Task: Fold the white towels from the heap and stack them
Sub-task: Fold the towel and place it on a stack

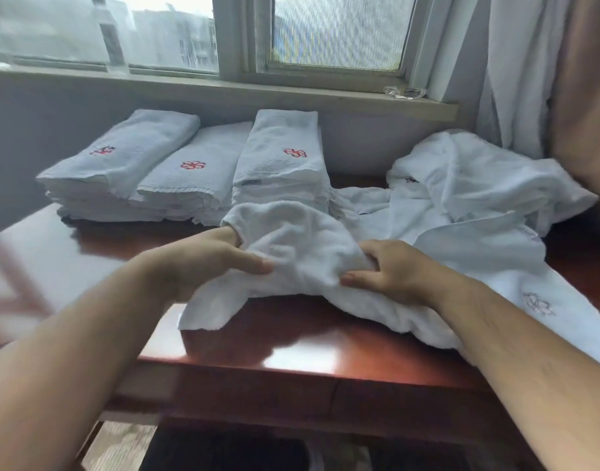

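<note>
While bunched, the towel (pixel 303 241) lies between left grip (pixel 203 263) and right grip (pixel 390 277).

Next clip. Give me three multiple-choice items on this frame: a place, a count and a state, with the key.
1. Where is the unfolded heap relative to the folded stacks?
A. To their right
B. To their left
C. On top of them

2. How many folded stacks stand on the table?
A. Two
B. Three
C. Five

3. What state is the front towel in?
A. Folded flat
B. Crumpled, gripped by the left hand and right hand
C. Rolled into a tube

Key: 1 A, the heap lies right of the stacks; 2 B, three sit side by side; 3 B, both hands clutch its bunched cloth.
</note>
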Motion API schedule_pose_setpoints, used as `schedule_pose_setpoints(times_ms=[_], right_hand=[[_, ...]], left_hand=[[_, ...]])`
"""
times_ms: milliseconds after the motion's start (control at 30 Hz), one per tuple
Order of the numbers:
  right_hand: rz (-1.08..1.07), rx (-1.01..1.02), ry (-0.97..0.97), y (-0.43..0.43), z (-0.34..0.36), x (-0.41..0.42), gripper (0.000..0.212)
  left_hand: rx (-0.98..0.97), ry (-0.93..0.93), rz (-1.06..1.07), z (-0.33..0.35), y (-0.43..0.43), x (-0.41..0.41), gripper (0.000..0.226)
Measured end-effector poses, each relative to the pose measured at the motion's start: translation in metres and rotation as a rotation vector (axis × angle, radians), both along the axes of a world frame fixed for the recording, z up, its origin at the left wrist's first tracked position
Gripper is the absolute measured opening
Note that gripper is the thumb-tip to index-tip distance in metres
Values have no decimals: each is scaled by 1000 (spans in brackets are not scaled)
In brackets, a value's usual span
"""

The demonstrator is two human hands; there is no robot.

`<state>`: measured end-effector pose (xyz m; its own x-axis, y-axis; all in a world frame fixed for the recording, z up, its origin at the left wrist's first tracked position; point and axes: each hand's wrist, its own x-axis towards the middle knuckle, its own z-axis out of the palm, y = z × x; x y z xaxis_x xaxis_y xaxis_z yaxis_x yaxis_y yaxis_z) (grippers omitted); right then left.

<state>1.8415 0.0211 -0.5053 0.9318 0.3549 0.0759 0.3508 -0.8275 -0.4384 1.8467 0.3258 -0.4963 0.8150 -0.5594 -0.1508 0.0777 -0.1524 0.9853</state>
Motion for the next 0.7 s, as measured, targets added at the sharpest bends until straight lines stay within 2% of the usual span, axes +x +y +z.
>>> schedule_pose_setpoints(times_ms=[67, 167, 200, 300, 333, 433, 500, 533, 567, 600, 633, 667, 700], right_hand=[[25, -44, 5, -1, 14, 5, 18], [-26, -21, 48, -9, 38, 17, 15], [-84, -8, -6, -9, 44, 21, 20], [-275, -89, -381, 7, 46, 30, 31], [-314, -150, -463, 17, 42, 30, 36], [-340, -260, -544, 38, 22, 19, 47], [-282, -217, -513, 47, 11, 4, 33], [-250, -181, -430, 51, 6, -4, 26], [-223, -178, -329, 54, 3, -12, 23], [-203, -210, -254, 56, 0, -18, 24], [-193, -257, -224, 55, -3, -22, 28], [-190, -302, -220, 52, -5, -26, 36], [-190, -358, -218, 47, -6, -27, 48]], left_hand=[[58, -1, -21, 5, 9, 1, 64], [149, -35, 54, 10, 21, 3, 36], [176, -40, 96, 11, 24, 1, 32], [320, -54, 197, 13, 28, 2, 58], [393, -76, 247, 12, 26, 4, 58], [721, -272, 566, 5, 16, 13, 62], [960, -531, 787, -2, 11, 12, 68], [1027, -699, 850, -6, 8, 10, 69], [1017, -883, 873, -8, 6, 8, 66], [921, -1048, 844, -10, 4, 5, 57], [784, -1137, 743, -12, 2, 1, 42], [669, -1142, 581, -13, -3, -4, 29], [621, -1092, 402, -17, -8, -11, 27]])
